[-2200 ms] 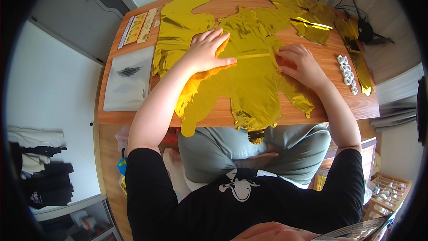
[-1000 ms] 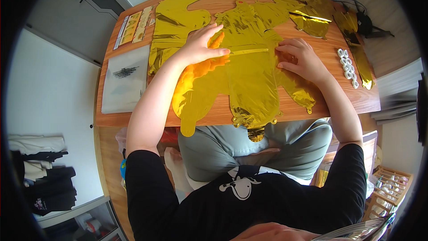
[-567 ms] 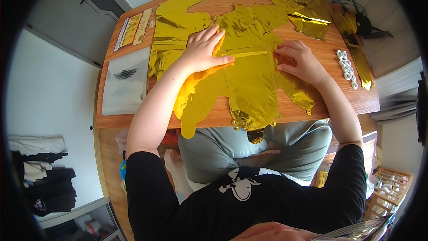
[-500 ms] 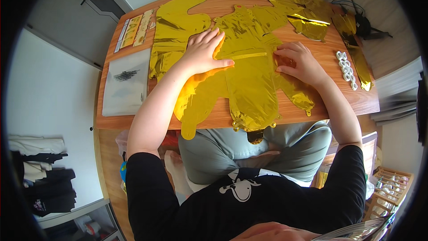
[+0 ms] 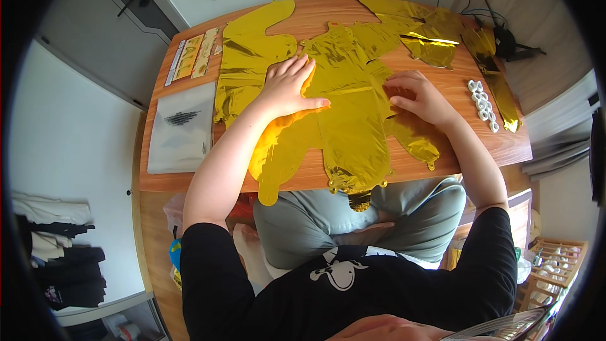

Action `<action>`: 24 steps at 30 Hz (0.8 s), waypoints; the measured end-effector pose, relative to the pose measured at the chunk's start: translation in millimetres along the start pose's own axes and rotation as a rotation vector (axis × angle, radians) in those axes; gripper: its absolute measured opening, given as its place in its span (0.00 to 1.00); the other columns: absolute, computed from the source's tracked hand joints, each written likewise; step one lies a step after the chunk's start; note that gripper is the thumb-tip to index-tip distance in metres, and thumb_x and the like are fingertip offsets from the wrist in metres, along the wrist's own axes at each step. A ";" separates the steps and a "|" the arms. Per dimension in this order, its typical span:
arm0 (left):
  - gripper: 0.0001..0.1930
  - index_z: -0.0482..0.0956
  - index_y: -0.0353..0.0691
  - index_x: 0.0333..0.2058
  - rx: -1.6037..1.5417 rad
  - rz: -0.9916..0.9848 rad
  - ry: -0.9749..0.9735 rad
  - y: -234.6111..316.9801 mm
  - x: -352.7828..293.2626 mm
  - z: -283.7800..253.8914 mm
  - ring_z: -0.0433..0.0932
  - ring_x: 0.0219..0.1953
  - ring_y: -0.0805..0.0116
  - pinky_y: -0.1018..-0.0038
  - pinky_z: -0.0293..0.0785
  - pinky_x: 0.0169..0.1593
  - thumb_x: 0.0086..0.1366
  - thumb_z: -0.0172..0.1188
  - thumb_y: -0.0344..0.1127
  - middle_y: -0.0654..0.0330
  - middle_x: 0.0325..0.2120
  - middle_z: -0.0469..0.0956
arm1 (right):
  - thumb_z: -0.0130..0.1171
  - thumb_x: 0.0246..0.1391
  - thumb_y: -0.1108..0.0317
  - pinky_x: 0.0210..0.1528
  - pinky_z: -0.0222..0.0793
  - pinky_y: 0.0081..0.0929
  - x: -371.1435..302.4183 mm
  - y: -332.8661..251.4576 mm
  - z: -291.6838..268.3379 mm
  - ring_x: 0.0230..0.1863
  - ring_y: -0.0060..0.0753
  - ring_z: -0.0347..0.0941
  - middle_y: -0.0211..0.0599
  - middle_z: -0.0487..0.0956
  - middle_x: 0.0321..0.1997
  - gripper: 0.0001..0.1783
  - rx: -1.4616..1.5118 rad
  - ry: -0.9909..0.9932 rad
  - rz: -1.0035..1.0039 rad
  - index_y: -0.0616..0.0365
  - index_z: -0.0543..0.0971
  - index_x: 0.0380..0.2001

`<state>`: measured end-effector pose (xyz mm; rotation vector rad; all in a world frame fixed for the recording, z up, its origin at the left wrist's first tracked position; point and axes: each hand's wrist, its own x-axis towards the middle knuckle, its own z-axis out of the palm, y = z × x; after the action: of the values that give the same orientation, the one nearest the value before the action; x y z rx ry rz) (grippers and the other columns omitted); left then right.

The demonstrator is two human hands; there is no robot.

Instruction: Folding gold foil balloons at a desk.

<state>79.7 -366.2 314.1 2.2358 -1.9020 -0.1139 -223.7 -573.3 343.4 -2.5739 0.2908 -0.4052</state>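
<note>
Stretching before the seated person, a wood-grained table (image 5: 505,148) is bearing a large gold foil piece (image 5: 353,139), which is lying across the middle, its nearest end poking past the near edge. On the left, a translucent pouch (image 5: 180,148) with a dark patch is lying flat. The left hand (image 5: 284,88) is resting palm down on the foil, fingers spreading wide. The right hand (image 5: 420,98) is curving loosely at the piece's right side, thumb apart from the fingers; whether it is pinching any foil, I cannot tell. Just right of it, white rings (image 5: 483,110) are clustering. Farther off, printed cards (image 5: 189,57) are lying at the left, and a black device (image 5: 505,43) is standing at the right.
</note>
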 end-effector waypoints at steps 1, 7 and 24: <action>0.60 0.54 0.43 0.75 0.001 0.006 0.005 1.5 0.5 0.6 0.46 0.78 0.55 0.54 0.39 0.77 0.54 0.60 0.79 0.51 0.76 0.50 | 0.70 0.56 0.63 0.64 0.67 0.39 -0.1 1.1 -2.8 0.60 0.46 0.73 0.43 0.78 0.58 0.22 -0.006 0.005 0.001 0.59 0.82 0.53; 0.64 0.55 0.40 0.74 -0.013 -0.012 0.003 -5.4 -2.6 4.4 0.44 0.78 0.55 0.54 0.38 0.76 0.52 0.55 0.85 0.50 0.76 0.50 | 0.65 0.61 0.57 0.52 0.75 0.41 41.5 13.2 -17.8 0.47 0.49 0.79 0.45 0.83 0.45 0.23 0.219 0.065 0.241 0.64 0.81 0.52; 0.63 0.54 0.42 0.75 0.009 -0.025 -0.033 0.7 -0.9 -1.4 0.44 0.78 0.55 0.54 0.40 0.76 0.52 0.58 0.82 0.51 0.76 0.49 | 0.76 0.40 0.51 0.60 0.75 0.40 175.8 77.3 -4.5 0.59 0.55 0.76 0.58 0.78 0.57 0.53 -0.271 0.118 0.715 0.72 0.65 0.64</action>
<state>79.2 -365.3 315.6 2.2783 -1.8951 -0.1472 -71.0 -689.9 347.1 -2.4777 1.3284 -0.2547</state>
